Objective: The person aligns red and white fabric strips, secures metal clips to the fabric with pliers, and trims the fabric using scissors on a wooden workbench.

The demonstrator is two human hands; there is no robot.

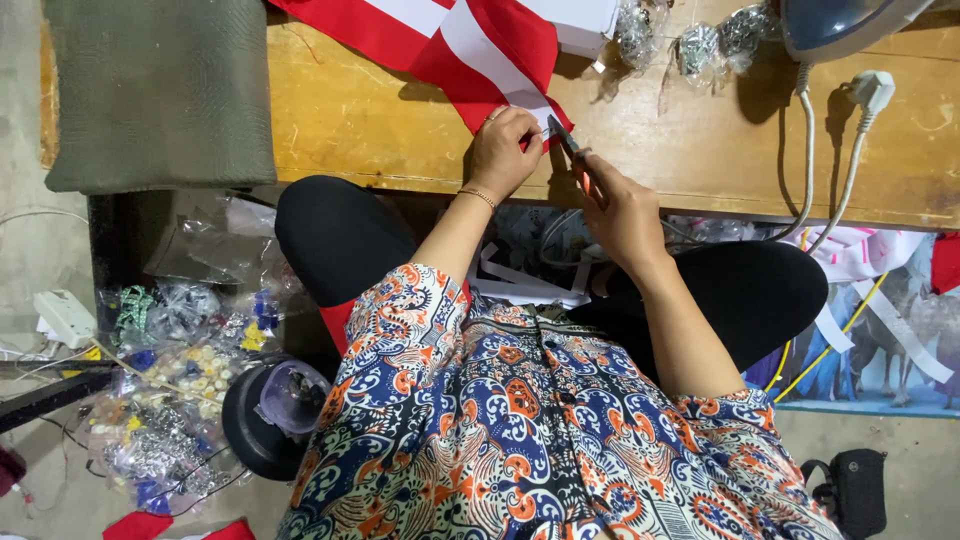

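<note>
Left hand: the left hand [503, 150] is curled tight, pinching the tip of the red and white cloth [470, 45] at the front edge of the table.
Right hand: the right hand [620, 210] is closed around a pair of scissors [566, 138]. The dark blades point up at the cloth tip, just beside the left fingers.
Cloth: it lies on the wooden table [700, 140], red with white stripes, and runs up and away to the top of the picture.
Bracelet: a thin gold bracelet [480, 196] sits on the left wrist.
Small bags: shiny clear bags [690, 45] lie near the top of the table, right of the cloth.
White box: a white box [580, 25] touches the top of the cloth.
Iron: a blue iron [840, 25] stands at the top right, with a white cord and plug [870, 92].
Green pad: a green cloth pad [160, 90] covers the left end of the table.
Floor bags: clear bags of beads and buttons [170, 390] lie on the floor, at the left.
</note>
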